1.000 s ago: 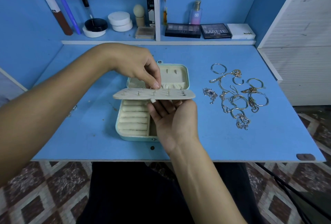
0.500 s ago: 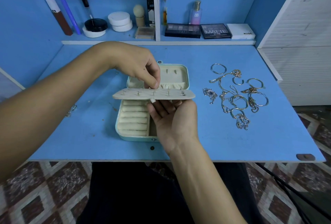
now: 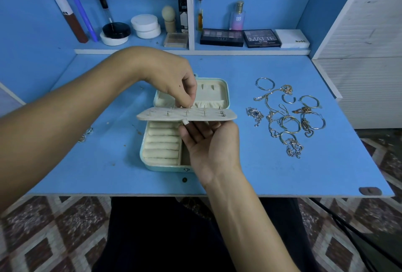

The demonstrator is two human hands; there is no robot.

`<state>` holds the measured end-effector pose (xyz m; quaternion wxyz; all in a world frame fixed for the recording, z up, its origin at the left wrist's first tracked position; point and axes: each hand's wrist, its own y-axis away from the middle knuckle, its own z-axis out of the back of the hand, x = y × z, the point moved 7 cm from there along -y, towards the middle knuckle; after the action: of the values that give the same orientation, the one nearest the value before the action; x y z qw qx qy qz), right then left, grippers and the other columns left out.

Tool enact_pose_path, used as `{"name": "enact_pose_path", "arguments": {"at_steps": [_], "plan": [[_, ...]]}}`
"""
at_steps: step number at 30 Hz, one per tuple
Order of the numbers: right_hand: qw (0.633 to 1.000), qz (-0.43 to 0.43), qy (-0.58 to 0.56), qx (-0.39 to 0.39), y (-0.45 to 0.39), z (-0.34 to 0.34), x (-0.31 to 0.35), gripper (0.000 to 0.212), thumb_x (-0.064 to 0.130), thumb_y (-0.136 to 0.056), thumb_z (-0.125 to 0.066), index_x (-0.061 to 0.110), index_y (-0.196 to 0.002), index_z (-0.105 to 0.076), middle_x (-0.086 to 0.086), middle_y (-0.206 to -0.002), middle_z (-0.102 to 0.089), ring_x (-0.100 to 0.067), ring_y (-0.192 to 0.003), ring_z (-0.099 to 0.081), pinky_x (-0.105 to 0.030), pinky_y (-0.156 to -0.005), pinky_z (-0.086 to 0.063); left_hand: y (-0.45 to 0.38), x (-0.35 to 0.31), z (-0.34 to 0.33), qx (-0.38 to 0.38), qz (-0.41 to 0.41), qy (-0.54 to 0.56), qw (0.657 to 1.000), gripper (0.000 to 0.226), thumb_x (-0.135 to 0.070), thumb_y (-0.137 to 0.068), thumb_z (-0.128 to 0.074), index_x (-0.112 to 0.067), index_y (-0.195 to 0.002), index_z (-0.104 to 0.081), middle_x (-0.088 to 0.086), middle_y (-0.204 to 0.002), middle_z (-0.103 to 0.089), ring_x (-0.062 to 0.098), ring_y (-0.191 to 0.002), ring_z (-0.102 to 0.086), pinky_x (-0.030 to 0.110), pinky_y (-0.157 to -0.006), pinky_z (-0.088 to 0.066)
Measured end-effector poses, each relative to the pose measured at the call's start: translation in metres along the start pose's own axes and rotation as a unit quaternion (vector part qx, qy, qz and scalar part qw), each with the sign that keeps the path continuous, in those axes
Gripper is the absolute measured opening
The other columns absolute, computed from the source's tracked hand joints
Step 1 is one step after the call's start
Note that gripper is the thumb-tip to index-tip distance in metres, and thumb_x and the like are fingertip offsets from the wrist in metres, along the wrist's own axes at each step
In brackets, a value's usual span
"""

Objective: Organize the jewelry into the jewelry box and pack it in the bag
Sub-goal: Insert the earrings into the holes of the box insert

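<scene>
Blue desktop (image 3: 108, 163) with a raised shelf (image 3: 195, 51) along its back edge fills the frame; patterned floor tiles show below.

Hand pose: the left hand (image 3: 171, 80) reaches in from the left edge of the frame, wrist arched, fingers pointing down, thumb and fingertips pinched together on top of the earring panel (image 3: 187, 114). What they pinch is too small to identify. The right hand (image 3: 211, 143) comes up from the lower centre, palm up, fingers extended under the panel and supporting it from below; the thumb's position cannot be seen.

Position of task items: the panel is held level above the open jewelry box (image 3: 161, 152), which lies at centre frame on the desktop. Its lid (image 3: 214, 92) lies open toward the back. The left pinch sits at the panel's left-centre; the right hand's fingers are beneath its middle.

Count: one jewelry box, one panel, with about seven upright earring posts visible on it and a small cluster at its right end. Six ring rolls (image 3: 162, 141) show in the box's left compartment. One loose jewelry pile (image 3: 287, 117), chains and bangles tangled, lies right of the box, well apart from both hands; individual pieces cannot be counted reliably.

Shelf: two eyeshadow palettes (image 3: 239, 37), one perfume bottle (image 3: 238, 16).
</scene>
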<state>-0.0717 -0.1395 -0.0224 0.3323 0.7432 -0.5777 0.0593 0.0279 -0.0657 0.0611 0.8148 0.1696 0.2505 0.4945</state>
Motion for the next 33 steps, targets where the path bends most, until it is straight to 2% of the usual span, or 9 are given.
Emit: {"name": "enact_pose_path", "arguments": {"at_steps": [2, 6, 10, 13, 16, 19, 22, 25, 33], "plan": [[1.0, 0.0, -0.001, -0.001, 0.001, -0.001, 0.0, 0.034, 0.02, -0.099, -0.037, 0.023, -0.072, -0.057, -0.005, -0.093, -0.068, -0.023, -0.091, -0.065, -0.032, -0.081, -0.055, -0.001, 0.0, 0.0, -0.001, 0.002, -0.004, 1.0, 0.006, -0.029, -0.083, -0.071, -0.034, -0.08, -0.073, -0.019, -0.077, -0.073, -0.009, -0.072, -0.062, 0.023, -0.076, -0.046], [1.0, 0.001, 0.001, -0.003, 0.002, -0.001, 0.0, 0.036, 0.02, -0.099, -0.037, 0.023, -0.069, -0.058, -0.005, -0.092, -0.069, -0.023, -0.091, -0.066, -0.033, -0.084, -0.054, -0.003, -0.001, 0.001, -0.009, 0.002, -0.01, 1.0, 0.007, -0.029, -0.083, -0.071, -0.033, -0.079, -0.073, -0.017, -0.074, -0.072, -0.01, -0.061, -0.057, 0.01, -0.055, -0.038], [1.0, -0.002, 0.003, -0.005, 0.002, -0.001, -0.001, 0.028, 0.021, -0.098, -0.038, 0.019, -0.089, -0.064, -0.006, -0.095, -0.071, -0.023, -0.092, -0.067, -0.032, -0.081, -0.055, -0.005, -0.002, 0.001, -0.014, -0.007, -0.011, 1.0, 0.009, -0.027, -0.082, -0.072, -0.033, -0.076, -0.072, -0.016, -0.072, -0.071, -0.008, -0.058, -0.055, 0.007, -0.052, -0.037], [1.0, -0.002, 0.006, -0.007, 0.002, 0.0, -0.001, 0.026, 0.02, -0.098, -0.037, 0.019, -0.089, -0.062, -0.005, -0.09, -0.07, -0.023, -0.089, -0.067, -0.031, -0.079, -0.056, -0.006, -0.002, 0.0, -0.006, -0.015, -0.013, 1.0, 0.008, -0.027, -0.081, -0.072, -0.034, -0.076, -0.073, -0.016, -0.075, -0.072, -0.007, -0.065, -0.058, 0.018, -0.065, -0.042], [1.0, 0.0, 0.003, -0.009, 0.004, -0.001, 0.001, 0.03, 0.017, -0.098, -0.037, 0.021, -0.075, -0.056, -0.001, -0.075, -0.067, -0.022, -0.082, -0.066, -0.032, -0.079, -0.056, -0.006, -0.002, 0.0, -0.003, -0.017, -0.011, 1.0, 0.009, -0.026, -0.081, -0.073, -0.034, -0.076, -0.073, -0.016, -0.072, -0.071, -0.007, -0.062, -0.057, 0.022, -0.065, -0.041], [1.0, 0.005, 0.003, -0.007, 0.005, -0.002, 0.002, 0.034, 0.016, -0.098, -0.036, 0.022, -0.069, -0.053, 0.002, -0.066, -0.063, -0.019, -0.074, -0.064, -0.031, -0.077, -0.055, -0.007, -0.003, 0.0, -0.007, -0.02, -0.008, 1.0, 0.009, -0.025, -0.082, -0.073, -0.032, -0.076, -0.073, -0.016, -0.071, -0.07, -0.006, -0.061, -0.056, 0.021, -0.064, -0.042], [1.0, 0.006, 0.006, -0.008, 0.006, -0.003, 0.002, 0.035, 0.015, -0.098, -0.034, 0.022, -0.068, -0.05, 0.006, -0.058, -0.058, -0.017, -0.069, -0.061, -0.031, -0.078, -0.054, -0.006, -0.002, -0.001, -0.009, -0.021, -0.002, 1.0, 0.008, -0.025, -0.08, -0.073, -0.032, -0.076, -0.073, -0.015, -0.073, -0.071, -0.005, -0.066, -0.058, 0.031, -0.075, -0.049], [1.0, 0.008, 0.007, -0.007, 0.006, -0.004, 0.003, 0.037, 0.015, -0.098, -0.034, 0.023, -0.066, -0.048, 0.006, -0.056, -0.056, -0.017, -0.068, -0.06, -0.032, -0.078, -0.054, -0.004, 0.0, -0.003, -0.006, -0.02, 0.008, 1.0, 0.007, -0.025, -0.081, -0.072, -0.031, -0.078, -0.073, -0.013, -0.075, -0.073, -0.004, -0.07, -0.061, 0.038, -0.086, -0.052], [1.0, 0.008, 0.011, -0.005, 0.008, -0.004, 0.003, 0.036, 0.014, -0.099, -0.035, 0.02, -0.068, -0.052, 0.005, -0.057, -0.058, -0.014, -0.062, -0.063, -0.03, -0.069, -0.054, 0.005, 0.01, -0.003, -0.04, -0.044, 0.083, 0.995, 0.007, -0.028, -0.088, -0.071, -0.032, -0.092, -0.074, -0.01, -0.088, -0.076, 0.002, -0.086, -0.068, 0.044, -0.099, -0.05]]}}
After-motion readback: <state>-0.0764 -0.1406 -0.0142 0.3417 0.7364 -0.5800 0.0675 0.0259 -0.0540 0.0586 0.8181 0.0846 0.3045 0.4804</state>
